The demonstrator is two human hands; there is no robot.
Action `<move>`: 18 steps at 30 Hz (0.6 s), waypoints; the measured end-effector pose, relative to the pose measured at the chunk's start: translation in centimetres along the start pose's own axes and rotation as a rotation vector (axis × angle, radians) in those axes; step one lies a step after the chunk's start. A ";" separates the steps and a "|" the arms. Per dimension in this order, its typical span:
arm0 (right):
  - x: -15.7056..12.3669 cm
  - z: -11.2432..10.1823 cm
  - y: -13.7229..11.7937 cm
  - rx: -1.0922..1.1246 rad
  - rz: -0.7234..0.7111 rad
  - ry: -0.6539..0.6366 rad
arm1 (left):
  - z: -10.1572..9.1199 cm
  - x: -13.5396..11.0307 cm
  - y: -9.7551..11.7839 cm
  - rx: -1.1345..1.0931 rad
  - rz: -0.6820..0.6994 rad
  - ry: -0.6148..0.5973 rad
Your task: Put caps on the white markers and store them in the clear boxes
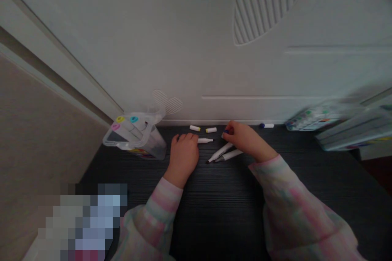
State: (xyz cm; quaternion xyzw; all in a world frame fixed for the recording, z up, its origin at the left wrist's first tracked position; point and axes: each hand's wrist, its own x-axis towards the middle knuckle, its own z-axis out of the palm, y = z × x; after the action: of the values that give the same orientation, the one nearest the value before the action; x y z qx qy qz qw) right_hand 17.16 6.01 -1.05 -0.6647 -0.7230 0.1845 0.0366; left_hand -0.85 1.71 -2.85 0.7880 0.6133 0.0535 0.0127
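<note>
My left hand point(183, 157) rests on the dark tabletop, its fingers curled over a white marker point(206, 140) whose narrow end sticks out to the right. In my right hand point(246, 140), thumb and fingers pinch a small cap with a dark blue end point(226, 133), mostly hidden by the fingertips. Just below that hand lie a white marker point(221, 152) and a grey-tipped marker point(231, 155), partly under it. Two white caps with yellow ends, a left cap point(195, 128) and a right cap point(211, 130), lie between my hands near the panel.
At the left stands a clear plastic case point(158, 144) holding several markers. A white cap with a blue end point(268, 125) lies right of my right hand. Farther right are a blurred packet point(312, 117) and a translucent box point(352, 130). A white panel point(196, 57) rises behind the dark tabletop point(214, 200).
</note>
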 end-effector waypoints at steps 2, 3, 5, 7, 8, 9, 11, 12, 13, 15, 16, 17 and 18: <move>0.1 0.1 0.1 0.003 0.003 0.002 | 0.1 0.0 0.0 0.003 -0.001 -0.001; 0.2 0.1 0.1 0.005 0.004 0.002 | 0.1 0.0 0.0 0.004 -0.001 -0.001; 0.2 0.1 0.2 0.009 0.005 -0.001 | 0.1 0.0 0.0 0.005 0.000 -0.002; 0.2 0.0 0.1 0.012 0.005 -0.004 | 0.1 0.0 0.0 0.005 0.001 -0.002; 0.1 0.0 0.1 0.012 0.005 -0.004 | 0.1 0.1 0.0 0.006 0.001 -0.003; 0.1 0.0 0.1 0.010 0.005 -0.004 | 0.1 0.1 0.0 0.007 0.001 -0.002; 0.1 -0.1 0.1 0.003 0.003 -0.001 | 0.1 0.1 0.0 0.011 -0.002 0.002; 0.1 -0.1 0.1 0.000 0.001 0.000 | 0.1 0.1 0.0 0.013 -0.003 0.005; 0.1 -0.1 0.0 -0.003 -0.002 0.001 | 0.2 0.2 0.0 0.016 -0.003 0.007; 0.1 -0.1 0.0 -0.003 -0.003 0.002 | 0.2 0.1 0.0 0.023 0.001 0.008; 0.0 -0.2 0.0 -0.001 -0.002 0.002 | 0.2 0.1 0.0 0.028 0.005 0.003; 0.0 -0.2 0.0 0.003 0.001 0.001 | 0.2 0.1 0.0 0.033 0.008 -0.002; 0.0 -0.2 0.1 0.007 0.005 0.000 | 0.2 0.1 0.0 0.040 0.010 -0.007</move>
State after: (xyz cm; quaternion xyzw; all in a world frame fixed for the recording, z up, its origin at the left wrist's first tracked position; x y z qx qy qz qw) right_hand 17.27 6.05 -0.87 -0.6663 -0.7208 0.1874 0.0385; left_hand -0.81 1.83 -3.00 0.7914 0.6101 0.0384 -0.0009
